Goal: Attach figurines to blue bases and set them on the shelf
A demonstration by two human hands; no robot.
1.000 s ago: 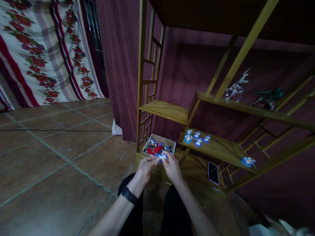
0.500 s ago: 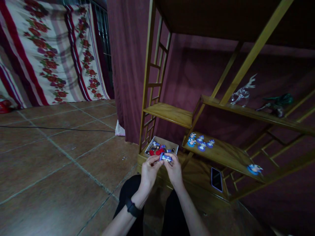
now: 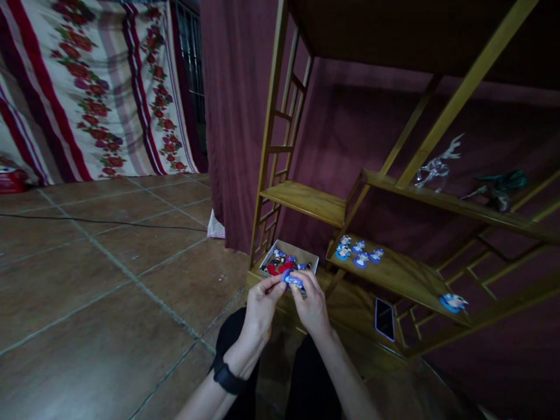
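Observation:
A small purple-and-white figurine [image 3: 294, 280] on a round purple base is held between both hands, in front of the box. My left hand [image 3: 261, 303] pinches its base side, and my right hand [image 3: 311, 302] has its fingers closed round the other end. Just beyond them is an open white box [image 3: 315, 259] with red, purple and dark small figures in it, partly hidden by the fingers. To the right, several figurines [image 3: 360, 260] on blue or purple round bases stand grouped on a wooden shelf [image 3: 402, 274].
One more blue-based figurine [image 3: 454, 302] is at the shelf's right end. A phone [image 3: 385, 319] lies on the lower board. Higher up stand a clear deer figure [image 3: 435, 166] and a dark green figure [image 3: 501, 188]. A black cable [image 3: 109, 221] crosses the tiled floor at left.
The figurine has turned slightly in the fingers, and its base now shows more tilted toward the left hand. The view has shifted a little to the left.

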